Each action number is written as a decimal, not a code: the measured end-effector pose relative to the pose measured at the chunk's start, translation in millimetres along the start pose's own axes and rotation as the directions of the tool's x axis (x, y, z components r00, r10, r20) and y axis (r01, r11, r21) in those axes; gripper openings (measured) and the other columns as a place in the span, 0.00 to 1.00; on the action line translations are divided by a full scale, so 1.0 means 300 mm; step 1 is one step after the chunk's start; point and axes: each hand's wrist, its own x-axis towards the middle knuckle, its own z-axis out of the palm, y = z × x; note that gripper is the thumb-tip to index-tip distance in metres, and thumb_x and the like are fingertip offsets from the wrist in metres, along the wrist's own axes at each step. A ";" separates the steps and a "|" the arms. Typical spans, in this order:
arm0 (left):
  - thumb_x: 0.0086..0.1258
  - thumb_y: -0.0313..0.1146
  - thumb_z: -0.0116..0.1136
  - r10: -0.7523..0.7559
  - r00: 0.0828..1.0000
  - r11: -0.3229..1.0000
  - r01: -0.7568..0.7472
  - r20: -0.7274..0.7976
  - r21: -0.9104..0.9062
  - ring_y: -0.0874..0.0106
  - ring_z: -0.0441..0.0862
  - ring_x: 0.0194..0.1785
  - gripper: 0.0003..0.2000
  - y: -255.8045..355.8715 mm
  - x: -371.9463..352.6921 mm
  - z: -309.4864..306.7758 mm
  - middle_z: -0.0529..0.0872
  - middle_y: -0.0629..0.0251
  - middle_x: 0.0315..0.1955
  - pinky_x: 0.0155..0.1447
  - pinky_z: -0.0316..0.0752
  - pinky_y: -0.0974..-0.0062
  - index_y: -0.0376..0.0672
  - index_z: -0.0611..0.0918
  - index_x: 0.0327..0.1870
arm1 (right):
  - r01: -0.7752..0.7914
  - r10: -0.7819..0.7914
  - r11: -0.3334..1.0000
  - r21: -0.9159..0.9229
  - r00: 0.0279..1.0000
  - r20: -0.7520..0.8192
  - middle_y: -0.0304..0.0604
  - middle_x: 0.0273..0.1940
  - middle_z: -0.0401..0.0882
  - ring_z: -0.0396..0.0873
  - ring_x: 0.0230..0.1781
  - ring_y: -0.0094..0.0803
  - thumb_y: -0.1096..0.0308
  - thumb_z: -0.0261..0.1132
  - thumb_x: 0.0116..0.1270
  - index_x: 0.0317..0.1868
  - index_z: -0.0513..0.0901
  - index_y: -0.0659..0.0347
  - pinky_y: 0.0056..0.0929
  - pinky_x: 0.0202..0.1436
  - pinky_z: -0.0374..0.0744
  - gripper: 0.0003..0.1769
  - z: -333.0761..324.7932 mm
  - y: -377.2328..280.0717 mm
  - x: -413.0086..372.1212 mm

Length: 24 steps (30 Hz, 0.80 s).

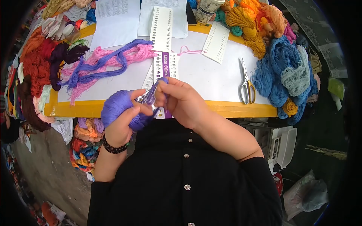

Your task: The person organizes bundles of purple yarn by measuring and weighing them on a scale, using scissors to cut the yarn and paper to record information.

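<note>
My left hand (121,126) is wrapped round a thick skein of violet-blue embroidery thread (115,106), above the table's front edge. Between finger and thumb of my right hand (181,98) are several strands drawn from that skein. Loose purple strands (151,95) span the short gap between the two hands. Just beyond them lies a punched thread card (166,66) with a purple "Cross Stitch" label, partly covered by my fingers. A hank of pink thread (137,54) with a purple hank (100,62) over it stretches out to the left of the card.
Scissors (246,86) lie to the right on the white tabletop (203,84) with its yellow edge (226,109). Another punched card (216,42) has a pink strand. Blue yarn (283,64) and red yarn (37,67) crowd the sides. Printed sheets (115,24) and a cup (207,10) stand behind.
</note>
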 end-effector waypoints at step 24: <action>0.62 0.27 0.57 -0.124 0.987 0.991 0.128 -0.102 0.025 0.80 0.75 0.23 0.23 0.017 -0.009 0.034 0.84 0.62 0.32 0.33 0.72 0.83 0.28 0.74 0.59 | 0.055 -0.017 0.954 -0.295 0.991 0.130 0.41 0.40 0.81 0.80 0.39 0.24 0.71 0.54 0.74 0.53 0.76 0.68 0.26 0.48 0.78 0.13 0.045 0.046 -0.026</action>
